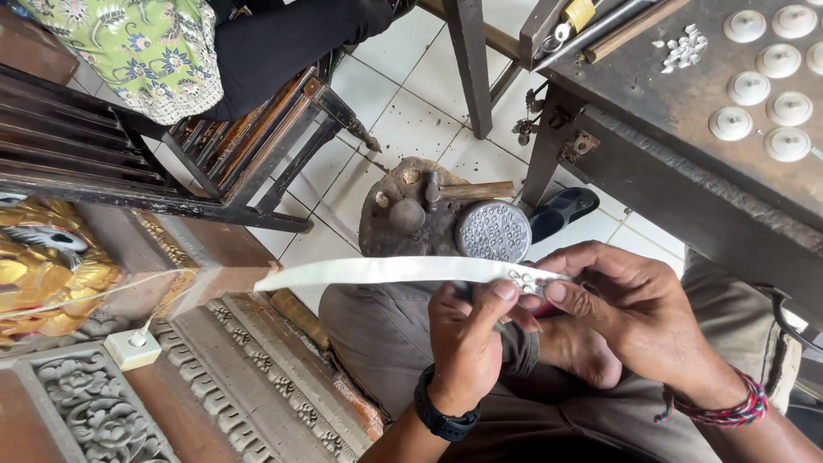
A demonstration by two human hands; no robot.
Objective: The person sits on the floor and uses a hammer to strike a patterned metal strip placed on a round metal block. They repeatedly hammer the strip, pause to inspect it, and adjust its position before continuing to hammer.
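Both hands pinch a pale strip (pixel 377 272): left hand (pixel 467 339) grips beneath, right hand (pixel 626 309) closes fingertips on its studded end, above a tiled floor (pixel 411 120).

We see a dark workbench (pixel 686 94) at upper right; along its right edge sit round white caps (pixel 754 86), with a small heap of pale chips (pixel 683 50) near its back edge. On the white tiled floor (pixel 403 120) stands a stump block (pixel 403 219) bearing a hammer (pixel 467 190) and a round perforated die (pixel 493 231). A slatted wooden bench (pixel 214 146) occupies the upper left; carved panels (pixel 103 411) fill the lower left corner.
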